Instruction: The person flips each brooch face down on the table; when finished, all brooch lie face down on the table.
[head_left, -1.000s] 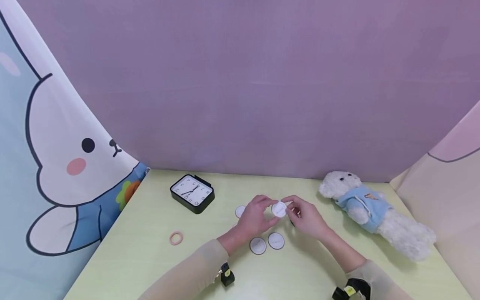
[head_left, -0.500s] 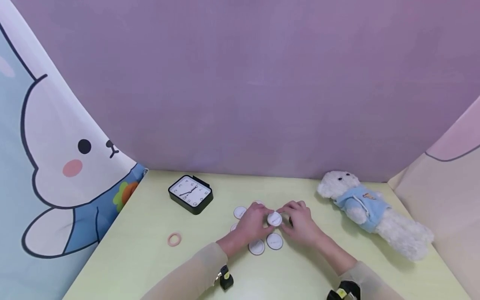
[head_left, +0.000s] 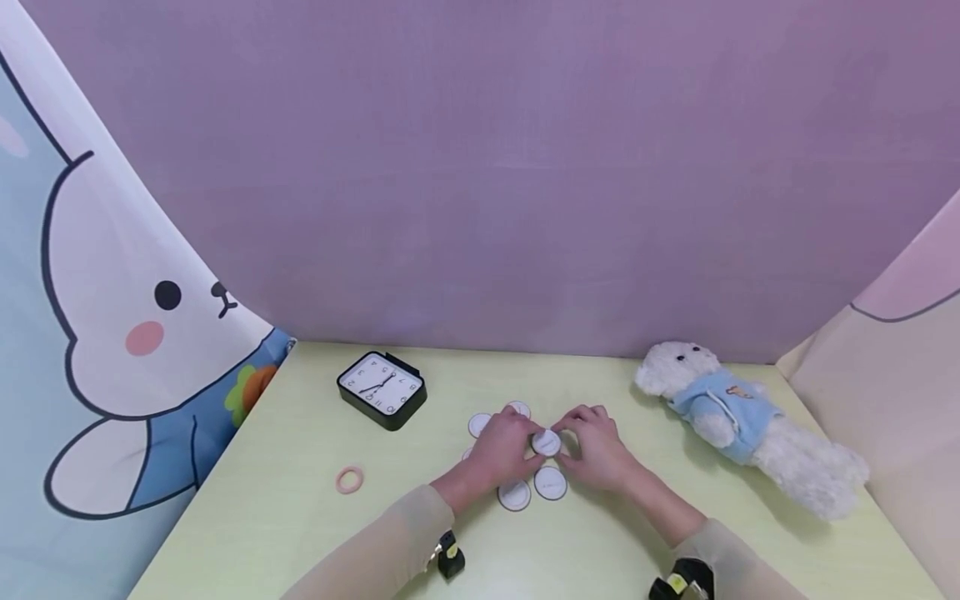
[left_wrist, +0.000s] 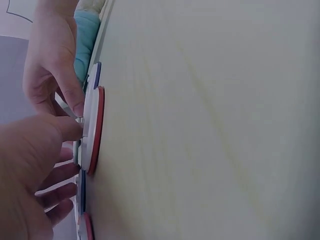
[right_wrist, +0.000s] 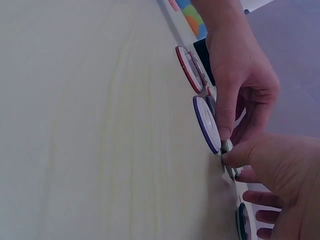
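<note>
Both hands meet over a ring of small round white discs with coloured rims. Between them is one printed white disc (head_left: 546, 442), close over the table. My left hand (head_left: 504, 447) pinches its left side with thumb and index finger. From the right, my right hand (head_left: 600, 450) holds the opposite edge the same way. Two discs lie just nearer me, a left one (head_left: 513, 495) and a right one (head_left: 551, 482). Behind the left hand show another disc (head_left: 478, 424) and a partly covered one (head_left: 519, 408). The right wrist view shows a blue-rimmed disc (right_wrist: 207, 124) beside the fingertips.
A black-framed clock (head_left: 382, 389) lies face up at the back left. Nearer me is a pink ring (head_left: 348, 479). A white plush bear (head_left: 738, 425) in a blue top lies on the right. A purple backdrop (head_left: 510, 183) rises behind the pale table (head_left: 300, 533).
Both hands have come slightly toward me and to the left, lowering the disc toward the table among the others. The disc behind the left hand has come into view.
</note>
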